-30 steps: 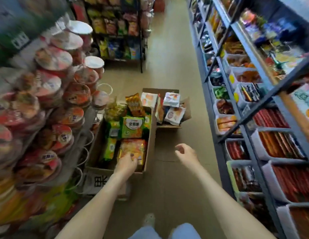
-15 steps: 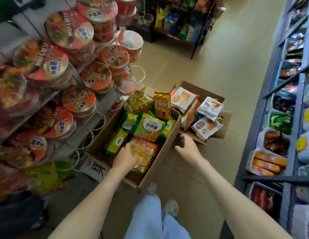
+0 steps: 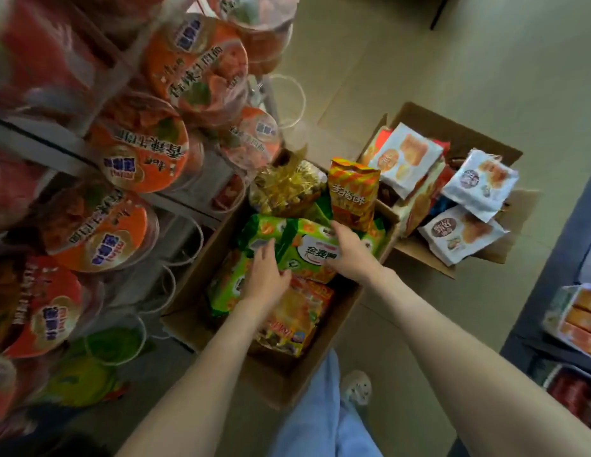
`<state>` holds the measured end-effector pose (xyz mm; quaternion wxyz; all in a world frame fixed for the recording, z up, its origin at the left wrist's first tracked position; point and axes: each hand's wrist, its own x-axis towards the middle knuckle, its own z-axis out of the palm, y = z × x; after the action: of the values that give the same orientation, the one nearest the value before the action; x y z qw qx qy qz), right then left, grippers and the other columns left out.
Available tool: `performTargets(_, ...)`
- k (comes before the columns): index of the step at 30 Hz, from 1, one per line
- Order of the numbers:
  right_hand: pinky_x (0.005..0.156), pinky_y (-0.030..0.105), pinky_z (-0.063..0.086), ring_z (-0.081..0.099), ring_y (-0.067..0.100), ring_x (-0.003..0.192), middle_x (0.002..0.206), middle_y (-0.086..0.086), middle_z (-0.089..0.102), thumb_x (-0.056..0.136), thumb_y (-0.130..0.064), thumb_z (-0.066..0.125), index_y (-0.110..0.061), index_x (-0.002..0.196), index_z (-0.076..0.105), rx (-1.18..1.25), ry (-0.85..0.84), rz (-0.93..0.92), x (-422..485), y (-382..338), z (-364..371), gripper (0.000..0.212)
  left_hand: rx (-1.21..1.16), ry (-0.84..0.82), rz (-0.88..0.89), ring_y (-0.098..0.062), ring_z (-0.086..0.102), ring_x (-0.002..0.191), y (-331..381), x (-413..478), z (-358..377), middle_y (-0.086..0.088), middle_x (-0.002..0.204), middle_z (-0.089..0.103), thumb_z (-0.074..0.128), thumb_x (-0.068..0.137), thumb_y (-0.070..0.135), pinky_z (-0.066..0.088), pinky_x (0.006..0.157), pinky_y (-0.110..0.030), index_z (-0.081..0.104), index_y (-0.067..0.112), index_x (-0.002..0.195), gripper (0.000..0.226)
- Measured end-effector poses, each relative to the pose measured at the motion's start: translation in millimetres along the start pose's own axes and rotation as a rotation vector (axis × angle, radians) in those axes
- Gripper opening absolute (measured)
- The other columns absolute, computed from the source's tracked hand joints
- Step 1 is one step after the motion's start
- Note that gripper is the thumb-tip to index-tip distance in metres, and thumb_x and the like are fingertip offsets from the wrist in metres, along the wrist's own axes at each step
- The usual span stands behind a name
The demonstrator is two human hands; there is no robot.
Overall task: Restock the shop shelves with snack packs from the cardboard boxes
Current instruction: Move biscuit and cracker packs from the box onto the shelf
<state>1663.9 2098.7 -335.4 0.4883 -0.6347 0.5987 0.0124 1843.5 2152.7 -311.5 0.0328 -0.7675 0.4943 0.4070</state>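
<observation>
An open cardboard box on the floor holds green, orange and yellow snack packs. Both my hands are inside it, on a green snack pack lying on top. My left hand rests on the pack's left part with fairly straight fingers. My right hand grips its right end, fingers curled over the far edge. An upright orange pack stands just behind, and a yellow-orange pack lies under my left wrist. A second cardboard box behind and to the right holds white snack packs.
A wire rack of red-orange instant noodle bowls crowds the left side, right against the near box. A dark shelf unit with trays of orange packs stands at the right. My leg and shoe are beside the box on the beige floor.
I have leaned in over the box. My left hand moved up from the yellow-orange pack onto the green pack, and my right hand came from outside the box onto the green pack's right end.
</observation>
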Motion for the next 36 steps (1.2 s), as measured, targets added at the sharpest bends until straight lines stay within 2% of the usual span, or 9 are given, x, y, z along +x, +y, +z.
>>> performTargets(4, 0.111, 0.046, 0.023, 0.023, 0.029, 0.14, 0.153, 0.007, 0.028, 0.084, -0.039, 0.069, -0.015, 0.151, 0.016, -0.208, -0.026, 0.034, 32, 4, 14, 0.089, 0.021, -0.037, -0.085, -0.025, 0.036, 0.136, -8, 19, 7, -0.004, 0.152, 0.029, 0.054, 0.096, 0.032, 0.043, 0.104, -0.041, 0.017, 0.019, 0.152, 0.069)
performTargets(8, 0.102, 0.044, 0.029, 0.033, 0.03, 0.127, 0.134, 0.007, 0.042, 0.08, -0.044, 0.071, -0.016, 0.139, 0.039, -0.337, -0.017, -0.035, 35, 6, 16, 0.072, -0.005, -0.054, -0.097, -0.025, 0.03, 0.14, -13, 29, 11, -0.005, 0.156, 0.024, 0.06, 0.093, 0.035, 0.037, 0.108, -0.04, 0.012, 0.017, 0.153, 0.079)
performTargets(13, 0.096, 0.038, 0.031, 0.046, 0.029, 0.115, 0.126, 0.007, 0.052, 0.081, -0.032, 0.07, -0.014, 0.133, 0.048, -0.219, 0.122, -0.258, 3, 12, 12, 0.059, -0.187, 0.0, 0.02, -0.024, 0.023, 0.142, -5, 16, 7, -0.006, 0.156, 0.021, 0.074, 0.081, 0.031, 0.028, 0.111, -0.04, 0.018, 0.018, 0.152, 0.091)
performTargets(19, 0.095, 0.044, 0.042, 0.056, 0.026, 0.11, 0.118, 0.007, 0.062, 0.074, -0.03, 0.077, -0.013, 0.126, 0.056, -0.078, 0.149, -0.301, -54, 17, -43, 0.059, -0.13, -0.11, 0.278, -0.021, 0.046, 0.127, 23, -7, -10, -0.001, 0.134, 0.049, 0.08, 0.075, 0.028, 0.043, 0.101, -0.04, 0.044, 0.029, 0.117, 0.055)
performTargets(23, 0.099, 0.027, 0.034, 0.05, 0.017, 0.118, 0.128, 0.0, 0.057, 0.075, -0.03, 0.079, -0.017, 0.134, 0.05, 0.006, 0.162, -0.166, -109, 34, -73, 0.067, -0.091, -0.295, 0.311, -0.006, 0.064, 0.087, 68, -34, -14, 0.013, 0.1, 0.063, 0.079, 0.076, 0.032, 0.056, 0.077, -0.037, 0.046, 0.03, 0.108, 0.046)
performTargets(29, 0.099, 0.033, 0.043, 0.054, 0.012, 0.113, 0.117, -0.009, 0.059, 0.077, -0.031, 0.076, -0.025, 0.129, 0.053, 0.286, 0.285, 0.065, -228, 68, -91, 0.057, -0.054, -0.37, 0.511, -0.004, 0.065, 0.082, 118, -98, 16, 0.012, 0.091, 0.069, 0.079, 0.072, 0.039, 0.055, 0.076, -0.035, 0.054, 0.029, 0.1, 0.039)
performTargets(32, 0.111, 0.047, 0.024, 0.044, 0.018, 0.129, 0.128, -0.006, 0.055, 0.071, -0.064, 0.059, -0.027, 0.132, 0.051, 0.093, 0.558, 0.177, -295, 89, -73, 0.072, -0.077, -0.408, 0.585, 0.003, 0.061, 0.072, 139, -152, 36, 0.012, 0.083, 0.067, 0.074, 0.079, 0.04, 0.05, 0.068, -0.022, 0.052, 0.024, 0.095, 0.032)
performTargets(34, 0.115, 0.043, 0.01, 0.023, 0.02, 0.142, 0.149, -0.002, 0.036, 0.071, -0.069, 0.055, -0.028, 0.145, 0.036, 0.013, 0.762, 0.345, -347, 98, -50, 0.086, -0.097, -0.408, 0.63, 0.001, 0.061, 0.077, 148, -192, 54, 0.013, 0.087, 0.065, 0.07, 0.082, 0.044, 0.048, 0.068, -0.022, 0.051, 0.025, 0.096, 0.03)
performTargets(36, 0.117, 0.045, 0.012, 0.013, 0.022, 0.145, 0.158, 0.003, 0.019, 0.075, -0.062, 0.066, -0.026, 0.151, 0.019, 0.12, 0.925, 0.461, -401, 100, -19, 0.096, -0.16, -0.446, 0.669, -0.001, 0.063, 0.083, 154, -236, 73, 0.011, 0.094, 0.067, 0.069, 0.083, 0.045, 0.048, 0.069, -0.019, 0.056, 0.026, 0.1, 0.029)
